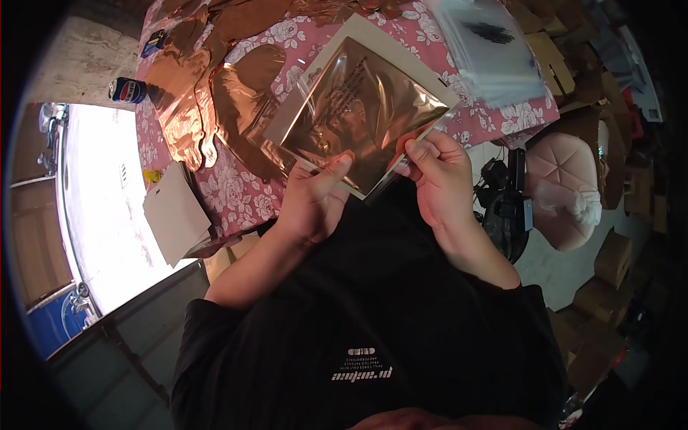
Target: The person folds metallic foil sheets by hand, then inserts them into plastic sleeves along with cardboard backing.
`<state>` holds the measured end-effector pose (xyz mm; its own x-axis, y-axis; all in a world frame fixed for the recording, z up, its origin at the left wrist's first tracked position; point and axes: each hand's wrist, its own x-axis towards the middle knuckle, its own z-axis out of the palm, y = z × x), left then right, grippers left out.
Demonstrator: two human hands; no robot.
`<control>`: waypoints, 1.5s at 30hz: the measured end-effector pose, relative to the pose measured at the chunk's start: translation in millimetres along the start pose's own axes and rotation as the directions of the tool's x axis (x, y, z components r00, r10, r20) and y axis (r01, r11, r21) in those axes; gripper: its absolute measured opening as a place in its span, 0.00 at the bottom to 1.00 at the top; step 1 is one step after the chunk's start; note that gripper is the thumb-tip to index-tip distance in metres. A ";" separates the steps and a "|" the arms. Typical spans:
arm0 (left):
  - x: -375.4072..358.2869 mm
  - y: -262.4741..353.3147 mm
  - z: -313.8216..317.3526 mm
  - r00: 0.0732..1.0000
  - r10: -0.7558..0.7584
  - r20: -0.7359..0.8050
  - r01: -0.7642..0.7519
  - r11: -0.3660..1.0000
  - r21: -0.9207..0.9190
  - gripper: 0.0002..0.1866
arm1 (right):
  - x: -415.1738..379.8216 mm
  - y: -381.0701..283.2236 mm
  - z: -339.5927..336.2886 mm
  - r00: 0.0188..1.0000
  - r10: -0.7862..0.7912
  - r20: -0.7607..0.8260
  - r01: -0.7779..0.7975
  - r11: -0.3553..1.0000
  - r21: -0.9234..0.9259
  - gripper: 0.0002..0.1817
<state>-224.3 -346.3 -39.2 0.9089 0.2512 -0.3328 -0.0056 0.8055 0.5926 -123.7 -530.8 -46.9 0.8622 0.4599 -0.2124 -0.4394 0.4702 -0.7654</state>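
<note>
Both my hands hold a flat, shiny copper-coloured foil packet point(358, 118) above my lap, at the table's near edge. Behind it shows a pale grey card point(369, 36), which sticks out along the upper edges. My left hand point(319, 197) grips the lower left edge, thumb on top of the foil. At the lower right edge, my right hand point(441, 168) has its thumb on the front and its fingers curled behind. Dark printed lettering on the packet is too small to read. To the left lie loose flat copper foil shapes point(247, 86) on the table.
A pink flowered tablecloth point(229, 193) covers the table. Clear plastic bags point(494, 61) are stacked at the far right, and grey cards point(175, 215) lie at the left edge beyond a drink can point(129, 90). A pink padded seat point(562, 186) and cardboard boxes point(613, 258) stand right.
</note>
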 end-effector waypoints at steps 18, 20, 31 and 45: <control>-0.2 12.9 -6.8 0.998 0.038 -0.056 -0.033 0.996 0.085 0.15 | -0.3 -1.1 -3.3 1.000 -0.008 -0.026 0.006 0.995 -0.100 0.08; 0.1 17.9 -0.9 0.995 0.081 -0.055 -0.078 0.995 0.069 0.14 | 0.1 -1.8 -0.6 1.000 -0.011 0.001 0.011 0.999 -0.033 0.09; -3.3 18.2 -9.4 0.996 0.088 -0.023 -0.088 0.996 0.008 0.16 | -7.6 6.8 -3.2 0.996 0.052 0.075 -0.043 0.991 -0.123 0.09; 23.6 107.0 -37.4 0.991 0.081 0.106 -0.124 0.845 0.521 0.16 | -11.0 -18.8 -24.7 0.971 0.113 0.210 -0.071 0.977 -0.199 0.14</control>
<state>-219.1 -234.1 -11.1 0.9444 0.2572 -0.2047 0.0997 0.3694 0.9239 -118.8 -563.2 -45.1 0.7344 0.6583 -0.1653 -0.4405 0.2770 -0.8539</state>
